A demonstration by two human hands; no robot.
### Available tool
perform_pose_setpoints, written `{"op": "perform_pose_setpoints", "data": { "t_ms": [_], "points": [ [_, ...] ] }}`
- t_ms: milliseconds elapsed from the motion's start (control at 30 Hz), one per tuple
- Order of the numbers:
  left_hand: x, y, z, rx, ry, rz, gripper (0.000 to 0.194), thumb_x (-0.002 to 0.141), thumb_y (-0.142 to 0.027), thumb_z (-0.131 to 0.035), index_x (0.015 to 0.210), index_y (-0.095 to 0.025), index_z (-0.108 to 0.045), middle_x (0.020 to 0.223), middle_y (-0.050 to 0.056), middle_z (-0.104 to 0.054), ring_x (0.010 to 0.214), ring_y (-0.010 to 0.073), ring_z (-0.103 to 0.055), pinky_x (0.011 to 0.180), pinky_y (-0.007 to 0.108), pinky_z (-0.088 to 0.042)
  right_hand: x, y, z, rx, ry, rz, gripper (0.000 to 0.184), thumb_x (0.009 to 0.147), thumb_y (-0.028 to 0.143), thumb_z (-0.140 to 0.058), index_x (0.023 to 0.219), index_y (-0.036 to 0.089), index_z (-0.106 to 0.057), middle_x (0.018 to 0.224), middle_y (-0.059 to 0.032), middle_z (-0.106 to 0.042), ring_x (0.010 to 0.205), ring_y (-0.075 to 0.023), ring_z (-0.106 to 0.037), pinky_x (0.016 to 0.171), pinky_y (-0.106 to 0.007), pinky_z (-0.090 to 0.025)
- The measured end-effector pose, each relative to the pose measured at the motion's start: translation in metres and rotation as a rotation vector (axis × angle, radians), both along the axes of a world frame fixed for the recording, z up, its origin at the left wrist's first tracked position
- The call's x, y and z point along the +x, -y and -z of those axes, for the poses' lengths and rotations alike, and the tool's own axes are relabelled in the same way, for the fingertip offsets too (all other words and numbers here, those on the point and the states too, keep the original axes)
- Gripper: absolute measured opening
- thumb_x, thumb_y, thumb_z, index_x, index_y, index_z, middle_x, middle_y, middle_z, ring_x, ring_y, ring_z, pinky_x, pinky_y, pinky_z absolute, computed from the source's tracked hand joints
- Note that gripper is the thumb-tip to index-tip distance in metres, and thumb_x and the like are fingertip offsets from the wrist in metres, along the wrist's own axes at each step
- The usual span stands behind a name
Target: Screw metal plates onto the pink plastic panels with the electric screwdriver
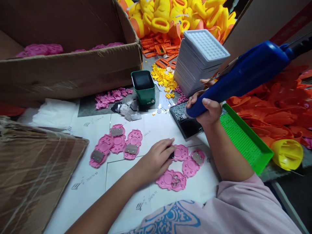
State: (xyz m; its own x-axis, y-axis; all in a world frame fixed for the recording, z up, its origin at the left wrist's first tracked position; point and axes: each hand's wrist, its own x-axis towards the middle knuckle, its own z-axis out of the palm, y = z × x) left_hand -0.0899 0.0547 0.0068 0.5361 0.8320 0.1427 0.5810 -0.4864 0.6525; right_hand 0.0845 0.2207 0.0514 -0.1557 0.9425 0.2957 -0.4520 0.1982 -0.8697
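Note:
My right hand (207,109) is wrapped round a blue electric screwdriver (243,76), whose tip points down at a black tray of small screws (186,125). My left hand (156,159) rests on the white paper, fingers pressed on a small dark piece at the edge of a pink plastic part (180,152). Two more pink parts (172,179) lie just right of and below that hand, one with a metal plate. Three pink parts with metal plates (118,143) sit in a cluster to the left.
A green cup (143,86) stands behind loose metal plates (129,112). A stack of white trays (198,58), a green tray (246,143), yellow and orange plastic parts (170,19), and cardboard boxes (68,65) surround the work area.

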Motion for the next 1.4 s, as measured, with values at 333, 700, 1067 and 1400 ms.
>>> {"op": "perform_pose_setpoints", "data": {
  "t_ms": [333, 700, 1067, 1400],
  "points": [
    [0.005, -0.003, 0.002, 0.032, -0.039, -0.182, 0.055, 0.079, -0.032, -0.072, 0.122, -0.004, -0.051, 0.109, 0.016, -0.053, 0.105, 0.0281, -0.045, 0.092, 0.046, -0.046, 0.006, 0.002, -0.014, 0.086, -0.014, 0.027, 0.018, 0.063, 0.037, -0.064, 0.075, 0.026, -0.056, 0.056, 0.0041, -0.059, 0.047, -0.0161, -0.057, 0.050, -0.031, -0.047],
    [0.005, -0.004, 0.004, -0.011, -0.018, -0.173, 0.054, 0.076, -0.034, -0.074, 0.119, -0.007, -0.057, 0.103, 0.013, -0.056, 0.100, 0.0272, -0.044, 0.089, 0.044, -0.044, 0.019, 0.083, -0.034, 0.039, -0.002, -0.237, 0.047, 0.066, 0.041, -0.065, 0.112, 0.032, -0.061, 0.067, 0.0011, -0.062, 0.053, -0.0195, -0.056, 0.057, -0.039, -0.046],
    [0.007, -0.006, 0.001, -0.061, -0.046, -0.165, 0.050, 0.074, -0.036, -0.076, 0.113, -0.009, -0.061, 0.102, 0.012, -0.057, 0.099, 0.0272, -0.044, 0.090, 0.043, -0.042, 0.006, 0.091, -0.016, 0.080, 0.085, -0.273, 0.024, 0.072, 0.039, -0.066, 0.090, 0.023, -0.067, 0.068, -0.0003, -0.057, 0.057, -0.0177, -0.057, 0.059, -0.037, -0.046],
    [0.007, -0.005, 0.002, -0.051, -0.047, -0.163, 0.049, 0.074, -0.037, -0.076, 0.112, -0.011, -0.062, 0.101, 0.011, -0.057, 0.099, 0.0272, -0.045, 0.088, 0.043, -0.041, 0.007, 0.091, -0.016, 0.052, 0.117, -0.239, 0.024, 0.067, 0.042, -0.067, 0.085, 0.025, -0.068, 0.063, -0.0007, -0.056, 0.054, -0.0186, -0.055, 0.056, -0.038, -0.045]
  ]
}}
